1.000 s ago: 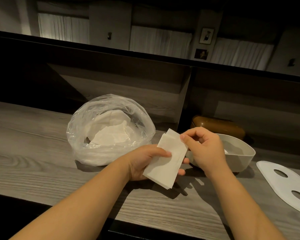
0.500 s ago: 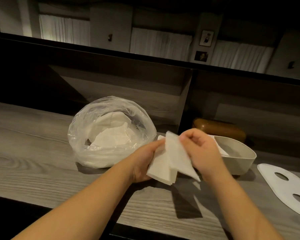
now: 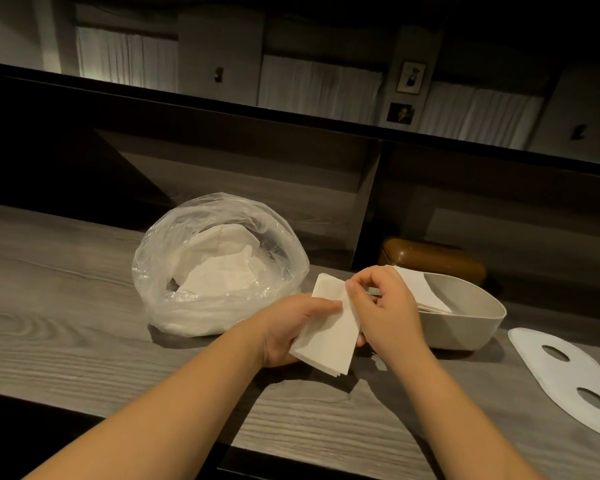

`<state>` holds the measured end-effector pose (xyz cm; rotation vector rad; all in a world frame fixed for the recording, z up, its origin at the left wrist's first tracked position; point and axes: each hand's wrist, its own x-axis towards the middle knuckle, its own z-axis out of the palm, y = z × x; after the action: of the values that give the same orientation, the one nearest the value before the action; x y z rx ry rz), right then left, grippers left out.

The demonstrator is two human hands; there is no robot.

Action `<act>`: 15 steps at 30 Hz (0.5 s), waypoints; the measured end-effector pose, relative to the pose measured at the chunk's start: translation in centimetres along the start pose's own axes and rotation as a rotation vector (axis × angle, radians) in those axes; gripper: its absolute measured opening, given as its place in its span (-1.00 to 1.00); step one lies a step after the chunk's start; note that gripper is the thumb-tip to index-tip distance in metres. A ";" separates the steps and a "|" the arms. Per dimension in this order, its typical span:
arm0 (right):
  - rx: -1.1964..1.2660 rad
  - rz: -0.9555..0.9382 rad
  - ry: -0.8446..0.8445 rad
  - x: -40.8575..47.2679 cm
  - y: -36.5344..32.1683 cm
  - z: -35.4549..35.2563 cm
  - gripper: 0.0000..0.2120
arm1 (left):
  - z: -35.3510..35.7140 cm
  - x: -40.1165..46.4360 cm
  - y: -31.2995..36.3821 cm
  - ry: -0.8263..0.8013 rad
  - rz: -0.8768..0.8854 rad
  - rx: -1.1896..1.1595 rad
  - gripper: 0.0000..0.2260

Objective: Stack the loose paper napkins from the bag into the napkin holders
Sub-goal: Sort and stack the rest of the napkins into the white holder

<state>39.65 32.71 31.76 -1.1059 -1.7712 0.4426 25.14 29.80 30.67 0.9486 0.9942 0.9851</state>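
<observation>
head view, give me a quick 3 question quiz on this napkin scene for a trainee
1. True or false: the plastic bag on the counter has no napkins left in it.
2. Which hand supports the napkin stack from below? A) left hand B) right hand C) neither
3. Fill in: the white lid with two oval holes lies to the ____ of the beige holder.

Key
1. False: white napkins show through the bag.
2. A: the left hand's grip is under the stack, and the right hand pinches its upper edge.
3. Right.
</observation>
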 end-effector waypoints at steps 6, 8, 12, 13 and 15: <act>0.199 0.132 0.068 0.5 -0.5 -1.8 -0.81 | 2.7 -0.7 1.7 0.177 0.188 -0.167 -0.86; 0.237 0.210 -0.052 1.5 -1.2 -3.1 -0.75 | 3.9 -0.1 2.7 0.202 0.247 -0.181 -0.83; 0.176 0.293 -0.236 2.9 -1.7 -5.8 -0.76 | 6.9 1.8 4.0 0.184 0.258 -0.219 -0.73; 0.192 0.314 -0.204 3.3 -1.4 -6.9 -0.80 | 7.6 2.4 4.1 0.188 0.278 -0.223 -0.75; 0.332 0.415 -0.096 4.4 -0.7 -9.5 -0.89 | 8.2 3.9 3.9 0.270 0.375 -0.045 -0.73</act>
<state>46.96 34.33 39.06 -1.2225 -1.4728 1.0170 33.07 33.13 35.59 1.0023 1.0312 1.4736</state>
